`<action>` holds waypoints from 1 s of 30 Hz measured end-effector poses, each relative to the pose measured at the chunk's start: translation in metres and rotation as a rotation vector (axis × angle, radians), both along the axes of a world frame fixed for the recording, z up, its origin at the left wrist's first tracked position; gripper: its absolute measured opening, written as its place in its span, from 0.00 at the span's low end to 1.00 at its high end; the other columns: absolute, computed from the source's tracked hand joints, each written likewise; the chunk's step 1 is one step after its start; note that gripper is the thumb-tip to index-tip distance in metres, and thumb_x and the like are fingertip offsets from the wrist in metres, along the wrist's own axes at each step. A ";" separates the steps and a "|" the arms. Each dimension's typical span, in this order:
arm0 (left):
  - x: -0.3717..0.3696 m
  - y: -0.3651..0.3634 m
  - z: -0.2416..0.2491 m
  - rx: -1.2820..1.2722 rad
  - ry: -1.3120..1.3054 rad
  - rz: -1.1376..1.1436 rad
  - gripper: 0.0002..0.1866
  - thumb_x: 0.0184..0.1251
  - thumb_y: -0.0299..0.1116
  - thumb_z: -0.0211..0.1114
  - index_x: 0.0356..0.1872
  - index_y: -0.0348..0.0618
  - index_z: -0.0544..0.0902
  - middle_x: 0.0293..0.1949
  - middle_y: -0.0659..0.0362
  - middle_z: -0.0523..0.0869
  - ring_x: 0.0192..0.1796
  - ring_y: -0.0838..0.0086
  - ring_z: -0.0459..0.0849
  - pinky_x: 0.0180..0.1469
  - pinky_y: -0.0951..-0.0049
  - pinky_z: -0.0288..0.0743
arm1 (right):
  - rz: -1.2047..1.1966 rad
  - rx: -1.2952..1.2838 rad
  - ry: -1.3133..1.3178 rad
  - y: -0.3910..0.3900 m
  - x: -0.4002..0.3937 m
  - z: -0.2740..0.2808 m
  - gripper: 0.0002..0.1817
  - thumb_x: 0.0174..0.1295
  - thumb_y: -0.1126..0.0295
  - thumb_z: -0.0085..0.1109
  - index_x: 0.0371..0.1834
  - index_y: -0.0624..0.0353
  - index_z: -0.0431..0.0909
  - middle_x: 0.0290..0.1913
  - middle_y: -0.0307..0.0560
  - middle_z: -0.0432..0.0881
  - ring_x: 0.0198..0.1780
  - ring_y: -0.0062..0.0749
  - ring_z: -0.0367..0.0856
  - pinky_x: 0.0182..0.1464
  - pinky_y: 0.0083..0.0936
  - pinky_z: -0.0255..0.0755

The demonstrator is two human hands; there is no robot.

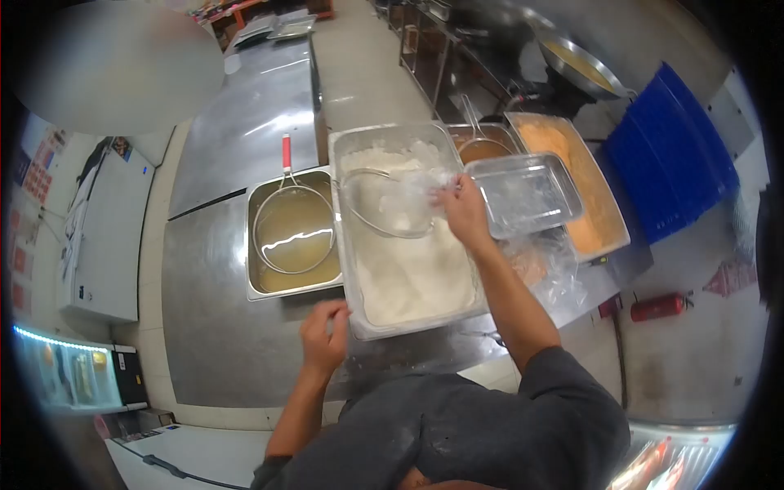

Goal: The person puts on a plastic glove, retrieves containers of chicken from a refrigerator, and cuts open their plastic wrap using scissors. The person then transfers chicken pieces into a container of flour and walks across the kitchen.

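Note:
My right hand (460,204) is over the large tray of white flour (412,278), fingers pinched on a crumpled clear plastic bag (420,192), which is blurred. Under the bag, a round wire-rimmed sieve (382,229) lies in the flour. My left hand (324,336) is at the tray's near left corner, fingers curled with nothing visible in them. To the left, a red-handled strainer (287,159) rests in a metal pan of yellowish liquid (282,282). A clear rectangular plastic container (527,196) sits just right of my right hand.
Orange crumbs fill a long tray (600,220) at the right. Behind stands a pan with another strainer (482,143). A plastic bag with pinkish contents (535,268) lies by the near edge. Beyond are a blue bin (674,155), a wok (580,65) and a fire extinguisher (657,306).

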State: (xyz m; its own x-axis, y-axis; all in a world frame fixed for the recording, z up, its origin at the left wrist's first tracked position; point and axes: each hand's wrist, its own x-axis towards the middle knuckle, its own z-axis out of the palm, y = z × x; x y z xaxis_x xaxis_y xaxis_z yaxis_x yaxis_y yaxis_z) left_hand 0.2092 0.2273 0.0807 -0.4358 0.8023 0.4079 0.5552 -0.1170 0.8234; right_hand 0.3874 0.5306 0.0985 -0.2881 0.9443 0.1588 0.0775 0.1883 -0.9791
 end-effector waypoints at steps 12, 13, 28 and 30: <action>0.109 0.121 0.045 -0.006 0.195 -0.226 0.11 0.64 0.29 0.70 0.44 0.39 0.81 0.41 0.48 0.80 0.47 0.51 0.82 0.48 0.56 0.75 | 0.043 -0.512 0.660 -0.149 0.056 0.005 0.18 0.75 0.72 0.51 0.63 0.72 0.76 0.54 0.48 0.84 0.53 0.27 0.83 0.53 0.23 0.77; 0.110 0.120 0.043 0.043 0.213 -0.245 0.08 0.64 0.28 0.69 0.42 0.39 0.81 0.40 0.48 0.81 0.45 0.51 0.81 0.47 0.55 0.74 | 0.045 -0.524 0.679 -0.147 0.059 -0.002 0.17 0.75 0.73 0.51 0.61 0.72 0.77 0.54 0.48 0.84 0.52 0.28 0.83 0.52 0.24 0.78; 0.102 0.085 0.034 -0.058 0.203 -0.532 0.04 0.69 0.27 0.67 0.41 0.40 0.84 0.38 0.53 0.86 0.38 0.58 0.79 0.42 0.62 0.73 | 0.115 -0.775 0.625 -0.129 0.051 0.004 0.29 0.83 0.47 0.41 0.65 0.63 0.76 0.63 0.51 0.82 0.60 0.41 0.83 0.61 0.40 0.80; 0.089 0.093 0.033 -0.068 0.092 -0.482 0.08 0.68 0.30 0.68 0.46 0.40 0.86 0.45 0.53 0.88 0.43 0.60 0.82 0.47 0.62 0.75 | 0.187 -0.766 0.661 -0.126 0.057 0.010 0.32 0.83 0.46 0.37 0.67 0.64 0.74 0.63 0.55 0.81 0.61 0.45 0.83 0.63 0.41 0.78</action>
State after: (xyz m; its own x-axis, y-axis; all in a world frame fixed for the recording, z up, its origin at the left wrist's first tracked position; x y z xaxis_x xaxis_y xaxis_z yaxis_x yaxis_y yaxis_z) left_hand 0.2979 0.3199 0.1140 0.0269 0.9299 0.3668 0.5215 -0.3261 0.7885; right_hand 0.4442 0.4044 0.1088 -0.5145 0.8082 -0.2866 -0.4873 -0.5506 -0.6777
